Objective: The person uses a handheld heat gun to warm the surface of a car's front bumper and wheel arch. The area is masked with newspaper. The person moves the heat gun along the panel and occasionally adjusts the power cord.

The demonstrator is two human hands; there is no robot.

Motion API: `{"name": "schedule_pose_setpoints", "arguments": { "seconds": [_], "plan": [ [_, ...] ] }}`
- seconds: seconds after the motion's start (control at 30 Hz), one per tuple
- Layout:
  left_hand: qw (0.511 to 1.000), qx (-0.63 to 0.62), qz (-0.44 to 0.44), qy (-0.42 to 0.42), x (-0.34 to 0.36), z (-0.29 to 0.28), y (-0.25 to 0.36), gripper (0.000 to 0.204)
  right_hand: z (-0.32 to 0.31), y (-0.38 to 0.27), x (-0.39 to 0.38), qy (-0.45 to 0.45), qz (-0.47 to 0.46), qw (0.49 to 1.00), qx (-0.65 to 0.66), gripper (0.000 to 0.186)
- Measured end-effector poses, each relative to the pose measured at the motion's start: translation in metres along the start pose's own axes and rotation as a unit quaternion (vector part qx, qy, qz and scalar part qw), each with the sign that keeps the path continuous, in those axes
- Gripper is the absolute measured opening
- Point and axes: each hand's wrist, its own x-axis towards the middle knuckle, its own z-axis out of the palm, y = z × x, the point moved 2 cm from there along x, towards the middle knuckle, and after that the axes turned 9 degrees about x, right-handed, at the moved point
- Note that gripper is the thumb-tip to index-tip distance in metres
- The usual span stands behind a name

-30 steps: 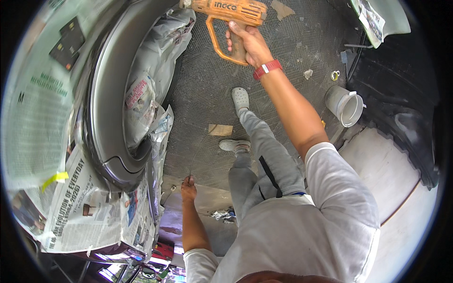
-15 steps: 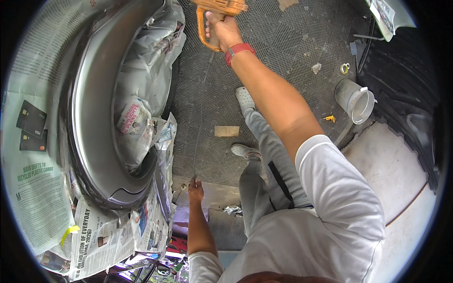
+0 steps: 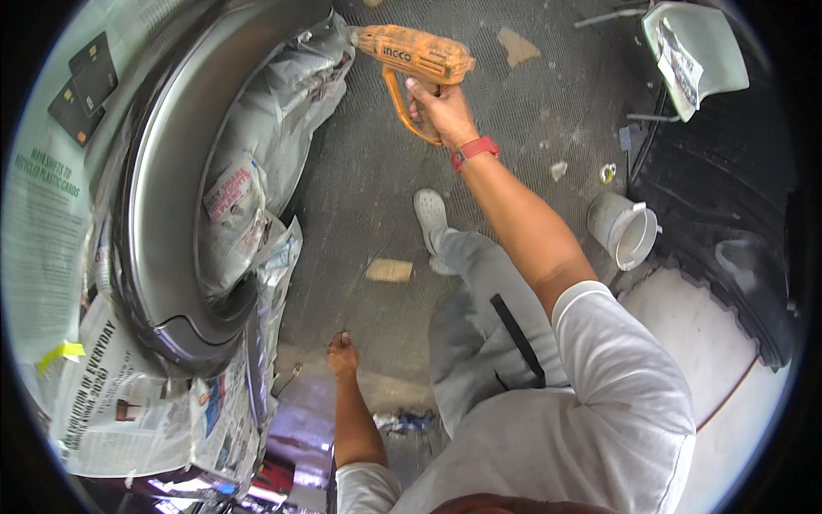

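My right hand (image 3: 443,114), with a red watch (image 3: 473,152) on the wrist, grips the handle of an orange heat gun (image 3: 411,53). Its nozzle points left, close to the plastic sheeting (image 3: 295,111) inside a dark grey wheel arch (image 3: 171,184). Low at centre, my left hand (image 3: 343,355) is closed around a thin dark cord (image 3: 354,295), which blurs against the floor above it. Newspaper (image 3: 231,193) is tucked into the arch opening, and more newspaper masks (image 3: 141,403) the car body below and left of the arch.
A grey bucket (image 3: 623,231) stands at the right by a black ribbed sheet (image 3: 719,206). Behind it is a pale chair (image 3: 719,64) with paper on it. A cardboard piece (image 3: 389,271) and scraps (image 3: 517,49) lie on the textured floor near my feet (image 3: 431,214).
The heat gun has come fully into view, its nozzle now showing near the sheeting. The whole view has shifted, and my feet have changed position. Both hands keep their hold.
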Motion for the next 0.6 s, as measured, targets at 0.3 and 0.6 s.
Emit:
{"name": "schedule_pose_setpoints", "arguments": {
  "seconds": [0.3,0.6],
  "plan": [
    [0.971,-0.063,0.052,0.225,0.19,0.061,0.104,0.029,-0.009,0.086,0.166,0.009,-0.192,0.969,0.158,0.027],
    [0.91,-0.136,0.018,0.39,0.304,0.115,0.149,0.029,-0.006,0.102,0.254,0.015,-0.166,0.931,0.326,0.021]
  ]
}}
